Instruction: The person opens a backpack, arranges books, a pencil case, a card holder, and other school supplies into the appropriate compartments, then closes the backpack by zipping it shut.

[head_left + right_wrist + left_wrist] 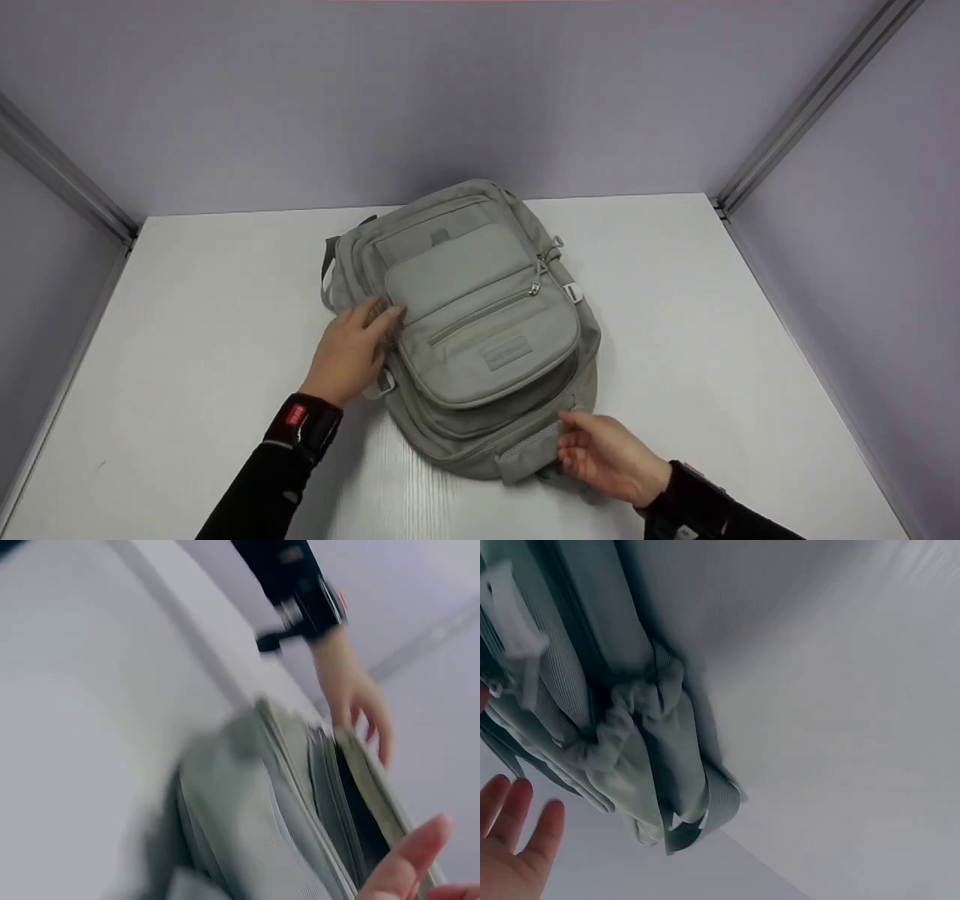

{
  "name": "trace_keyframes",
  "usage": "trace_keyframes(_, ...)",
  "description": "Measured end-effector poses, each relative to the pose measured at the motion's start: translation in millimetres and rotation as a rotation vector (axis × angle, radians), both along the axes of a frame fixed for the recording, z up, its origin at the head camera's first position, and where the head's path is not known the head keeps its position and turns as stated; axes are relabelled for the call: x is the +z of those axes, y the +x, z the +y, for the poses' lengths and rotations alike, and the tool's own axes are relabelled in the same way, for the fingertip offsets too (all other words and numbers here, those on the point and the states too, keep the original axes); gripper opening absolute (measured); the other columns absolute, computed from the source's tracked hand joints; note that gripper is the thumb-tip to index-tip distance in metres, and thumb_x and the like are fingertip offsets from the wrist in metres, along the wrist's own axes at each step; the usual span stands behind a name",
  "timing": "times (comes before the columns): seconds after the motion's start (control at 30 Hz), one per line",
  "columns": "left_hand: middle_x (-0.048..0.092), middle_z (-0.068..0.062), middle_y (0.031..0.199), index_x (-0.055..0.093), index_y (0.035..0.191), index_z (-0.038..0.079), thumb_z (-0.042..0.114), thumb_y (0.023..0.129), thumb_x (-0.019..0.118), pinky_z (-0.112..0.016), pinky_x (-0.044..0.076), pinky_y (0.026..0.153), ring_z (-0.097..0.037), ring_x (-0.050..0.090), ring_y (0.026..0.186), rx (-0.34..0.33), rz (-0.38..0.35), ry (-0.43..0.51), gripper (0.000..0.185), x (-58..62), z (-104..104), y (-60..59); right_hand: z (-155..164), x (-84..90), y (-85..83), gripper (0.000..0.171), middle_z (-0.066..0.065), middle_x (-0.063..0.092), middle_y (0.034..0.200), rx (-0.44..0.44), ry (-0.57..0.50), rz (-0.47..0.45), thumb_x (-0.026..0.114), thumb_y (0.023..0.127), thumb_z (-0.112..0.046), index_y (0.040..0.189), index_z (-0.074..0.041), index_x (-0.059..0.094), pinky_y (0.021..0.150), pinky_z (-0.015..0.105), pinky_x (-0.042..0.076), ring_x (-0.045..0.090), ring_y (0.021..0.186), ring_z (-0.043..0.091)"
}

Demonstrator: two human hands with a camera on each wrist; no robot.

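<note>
A grey-green backpack (491, 300) lies front side up and slanted on the white table. My left hand (346, 356) is at its left side, fingertips right at the edge of the front pocket (487, 360); in the left wrist view its fingers (540, 832) are spread and loosely bent. By the end nearest me, my right hand (611, 454) is beside a grey fabric strap (529, 452), its fingers loosely curled. In the right wrist view, the backpack's layered side (247, 802) is blurred, with a fingertip (416, 847) in front of it.
The white table (210, 322) meets a pale back wall (450, 97) and side panels (847, 180) with metal corner posts. A buckle (574, 292) and zipper pulls (535, 289) are on the backpack's right side. A dark strap (328, 259) sticks out at its far left.
</note>
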State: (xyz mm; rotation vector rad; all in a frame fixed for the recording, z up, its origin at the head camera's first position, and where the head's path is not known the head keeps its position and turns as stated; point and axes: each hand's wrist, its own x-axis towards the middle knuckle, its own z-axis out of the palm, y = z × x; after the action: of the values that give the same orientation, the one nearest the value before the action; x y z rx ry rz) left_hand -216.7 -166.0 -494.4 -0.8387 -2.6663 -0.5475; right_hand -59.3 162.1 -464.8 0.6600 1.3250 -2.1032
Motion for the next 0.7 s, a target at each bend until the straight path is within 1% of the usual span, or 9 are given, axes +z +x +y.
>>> trace_keyframes(0.07,0.053,-0.021,0.141,0.057,0.137,0.016,-0.004,0.085,0.066,-0.059,0.046,0.099,-0.044,0.056,0.121,0.013,0.005,-0.021,0.057,-0.3,2,-8.2,-11,-4.8,8.6,0.018,-0.004,0.056,0.071,0.015,0.034,-0.026,0.048,0.102,-0.024,0.091,-0.011,0.049,0.063,0.016,0.052,0.059,0.063,0.004)
trace_keyframes(0.13,0.050,-0.019,0.146,0.055,0.140,0.018,-0.005,0.086,0.064,-0.064,0.042,0.104,-0.044,0.053,0.127,0.020,0.009,-0.042,0.060,-1.5,4,-14.1,-21,-11.5,14.5,0.024,-0.003,0.055,0.073,0.011,0.086,-0.051,0.051,0.101,-0.031,0.096,-0.007,0.046,0.065,0.017,0.053,0.059,0.065,0.007)
trace_keyframes(0.2,0.047,-0.017,0.150,0.053,0.142,0.020,-0.004,0.086,0.067,-0.067,0.036,0.108,-0.044,0.049,0.133,0.032,0.008,-0.067,0.063,-2.3,6,-18.3,-28,-17.4,16.2,0.034,-0.001,0.053,0.075,-0.003,0.126,-0.064,0.052,0.101,-0.038,0.102,-0.005,0.042,0.067,0.019,0.054,0.059,0.067,0.009)
trace_keyframes(0.23,0.046,-0.016,0.152,0.052,0.142,0.021,-0.002,0.086,0.068,-0.068,0.034,0.109,-0.042,0.047,0.136,0.040,0.012,-0.080,0.063,-2.9,7,-19.6,-30,-19.8,15.3,0.037,-0.001,0.053,0.075,-0.015,0.138,-0.068,0.052,0.101,-0.040,0.102,-0.004,0.042,0.067,0.020,0.054,0.058,0.068,0.010)
trace_keyframes(0.33,0.047,-0.012,0.152,0.054,0.139,0.020,-0.002,0.086,0.067,-0.069,0.031,0.112,-0.039,0.045,0.139,0.047,0.048,-0.119,0.059,-4.1,11,-22.4,-29,-26.0,7.6,0.037,-0.001,0.052,0.073,-0.055,0.142,-0.063,0.048,0.103,-0.043,0.093,-0.008,0.043,0.065,0.020,0.054,0.057,0.066,0.010)
trace_keyframes(0.47,0.055,-0.012,0.146,0.059,0.134,0.016,-0.005,0.086,0.063,-0.067,0.032,0.112,-0.035,0.048,0.138,0.023,0.096,-0.142,0.052,-5.9,15,-22.7,-22,-30.4,-3.5,0.036,-0.002,0.053,0.068,-0.076,0.154,-0.060,0.040,0.106,-0.038,0.082,-0.012,0.043,0.061,0.019,0.052,0.056,0.062,0.008)
trace_keyframes(0.53,0.058,-0.012,0.142,0.061,0.132,0.014,-0.005,0.085,0.064,-0.066,0.034,0.112,-0.034,0.051,0.136,0.014,0.099,-0.134,0.050,-7.4,15,-21.1,-17,-31.5,-8.6,0.036,-0.002,0.054,0.069,-0.089,0.159,-0.055,0.038,0.107,-0.036,0.081,-0.012,0.043,0.061,0.019,0.052,0.056,0.062,0.008)
trace_keyframes(0.6,0.060,-0.013,0.140,0.061,0.131,0.014,-0.001,0.085,0.068,-0.066,0.034,0.112,-0.034,0.053,0.134,0.008,0.087,-0.118,0.049,-8.6,16,-18.4,-9,-31.8,-14.5,0.037,-0.002,0.054,0.069,-0.107,0.161,-0.045,0.036,0.108,-0.034,0.079,-0.012,0.044,0.061,0.018,0.052,0.056,0.062,0.007)
trace_keyframes(0.7,0.060,-0.015,0.138,0.061,0.131,0.013,0.005,0.085,0.072,-0.062,0.038,0.110,-0.035,0.059,0.126,0.004,0.088,-0.099,0.047,-11.5,16,-13.1,4,-31.8,-25.5,0.041,-0.002,0.055,0.068,-0.138,0.130,-0.040,0.035,0.108,-0.034,0.075,-0.013,0.045,0.061,0.017,0.052,0.057,0.061,0.006)
